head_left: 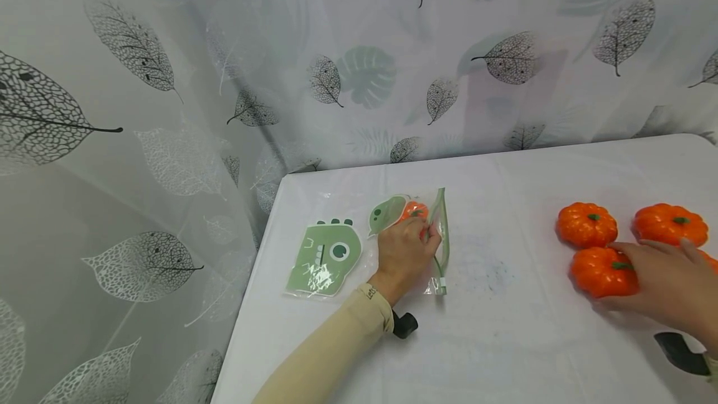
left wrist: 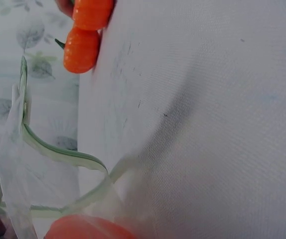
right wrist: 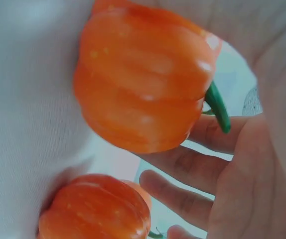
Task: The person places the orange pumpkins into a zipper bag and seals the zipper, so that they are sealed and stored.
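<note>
My left hand (head_left: 406, 254) grips a clear zip bag (head_left: 443, 229) with a green cartoon print and a green zip edge. An orange toy pumpkin (head_left: 414, 209) shows inside it, partly hidden by the hand. In the left wrist view the bag's mouth (left wrist: 66, 155) gapes, with an orange shape (left wrist: 90, 229) below. On the right, my right hand (head_left: 670, 282) lies around the side of another orange pumpkin (head_left: 603, 273), thumb in front and fingers spread behind. The right wrist view shows this pumpkin (right wrist: 145, 79) with its green stem, resting by the cloth.
A second zip bag (head_left: 325, 257) with a green dinosaur face lies flat at the left. Two more pumpkins, one (head_left: 586, 225) behind the handled one and another (head_left: 670, 224) farther right, sit on the white table (head_left: 505, 341). A leaf-print curtain (head_left: 364, 30) hangs behind.
</note>
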Motion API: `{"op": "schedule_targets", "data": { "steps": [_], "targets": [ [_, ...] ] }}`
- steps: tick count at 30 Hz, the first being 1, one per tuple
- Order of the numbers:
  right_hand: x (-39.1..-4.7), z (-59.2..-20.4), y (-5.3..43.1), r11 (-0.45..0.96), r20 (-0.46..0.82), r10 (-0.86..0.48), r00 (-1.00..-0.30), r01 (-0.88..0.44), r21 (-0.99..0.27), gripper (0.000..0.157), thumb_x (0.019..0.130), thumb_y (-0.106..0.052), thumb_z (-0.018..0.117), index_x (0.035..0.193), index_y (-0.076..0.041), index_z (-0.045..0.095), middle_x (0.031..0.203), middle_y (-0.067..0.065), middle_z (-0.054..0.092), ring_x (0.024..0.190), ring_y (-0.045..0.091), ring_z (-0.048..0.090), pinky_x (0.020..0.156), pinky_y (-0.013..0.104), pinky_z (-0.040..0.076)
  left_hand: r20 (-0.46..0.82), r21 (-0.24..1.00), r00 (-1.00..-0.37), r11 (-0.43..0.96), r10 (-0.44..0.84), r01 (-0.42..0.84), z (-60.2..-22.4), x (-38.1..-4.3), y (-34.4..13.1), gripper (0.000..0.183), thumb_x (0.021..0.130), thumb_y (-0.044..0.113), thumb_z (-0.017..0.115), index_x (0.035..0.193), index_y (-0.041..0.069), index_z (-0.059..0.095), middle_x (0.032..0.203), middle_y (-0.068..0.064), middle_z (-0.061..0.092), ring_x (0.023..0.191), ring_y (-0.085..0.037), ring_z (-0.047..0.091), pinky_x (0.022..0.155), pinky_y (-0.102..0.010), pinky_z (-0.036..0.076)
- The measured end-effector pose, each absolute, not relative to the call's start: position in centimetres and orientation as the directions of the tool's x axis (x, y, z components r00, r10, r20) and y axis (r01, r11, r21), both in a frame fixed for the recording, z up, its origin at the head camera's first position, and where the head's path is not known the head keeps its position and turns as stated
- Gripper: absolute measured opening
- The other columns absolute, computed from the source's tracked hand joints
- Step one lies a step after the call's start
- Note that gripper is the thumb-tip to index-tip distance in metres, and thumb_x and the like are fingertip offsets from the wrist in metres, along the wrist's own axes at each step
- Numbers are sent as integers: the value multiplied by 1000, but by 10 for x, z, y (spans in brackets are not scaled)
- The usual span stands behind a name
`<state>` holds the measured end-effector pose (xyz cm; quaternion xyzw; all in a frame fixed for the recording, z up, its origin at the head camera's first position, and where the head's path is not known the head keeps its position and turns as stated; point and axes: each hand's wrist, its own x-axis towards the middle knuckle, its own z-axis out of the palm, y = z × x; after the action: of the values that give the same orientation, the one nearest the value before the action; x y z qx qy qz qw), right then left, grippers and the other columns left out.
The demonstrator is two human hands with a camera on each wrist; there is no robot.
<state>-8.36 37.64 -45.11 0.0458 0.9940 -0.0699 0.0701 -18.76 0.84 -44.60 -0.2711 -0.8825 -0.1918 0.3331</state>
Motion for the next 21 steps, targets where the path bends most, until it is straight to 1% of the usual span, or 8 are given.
{"op": "schedule_targets", "data": {
  "steps": [6,8,10,12,14,15,17,21],
  "targets": [
    [-85,-451,371,989,-131,41,-990,59,-139,126,44,-75,86,119,20,53,106,39,59,106,62,39,105,77,-3,696,155,-625,777,353,610,-447,-186,9,11,78,16,73,68,16,70,62,7,64,51,-6,58,45,-17,36],
    [-85,-451,370,989,-135,26,-991,45,-143,126,45,-76,85,120,20,53,105,38,60,103,60,43,104,78,4,698,157,-623,773,354,615,-448,-185,9,10,77,16,74,68,16,70,61,8,62,50,-6,56,45,-18,35],
    [-86,-451,367,987,-152,13,-988,37,-157,125,47,-76,85,122,20,52,105,37,61,98,57,49,100,78,19,700,153,-621,775,354,614,-448,-185,9,10,77,16,74,68,17,70,60,8,61,50,-6,56,45,-17,35],
    [-88,-450,364,982,-181,-2,-983,32,-185,124,50,-76,84,123,19,51,105,36,61,92,52,53,92,75,33,701,155,-621,774,351,613,-448,-184,9,10,76,16,74,68,17,70,60,8,61,50,-6,56,45,-18,35],
    [-88,-450,359,973,-188,-26,-982,18,-228,122,54,-75,83,126,18,51,107,34,61,89,46,57,83,71,42,701,156,-622,776,349,611,-448,-184,9,9,76,15,74,68,17,70,60,8,61,50,-5,56,45,-18,36],
    [-88,-449,356,966,-186,-41,-982,9,-259,121,55,-74,83,128,17,50,110,34,61,90,45,58,80,69,45,701,155,-623,778,348,609,-448,-184,9,9,76,15,74,68,17,70,60,9,61,50,-5,56,45,-18,36],
    [-87,-447,348,949,-176,-76,-981,-16,-315,119,58,-72,84,131,15,48,116,34,60,94,44,59,81,67,47,699,158,-625,778,347,609,-448,-184,9,9,76,15,74,68,17,71,60,9,60,50,-5,56,45,-18,36],
    [-89,-443,331,911,-143,-151,-978,-82,-403,117,61,-69,84,138,12,46,129,33,56,108,46,58,86,67,47,696,156,-628,780,349,606,-448,-184,9,9,77,15,74,68,17,71,60,9,60,50,-5,56,46,-18,36]
  ]
}}
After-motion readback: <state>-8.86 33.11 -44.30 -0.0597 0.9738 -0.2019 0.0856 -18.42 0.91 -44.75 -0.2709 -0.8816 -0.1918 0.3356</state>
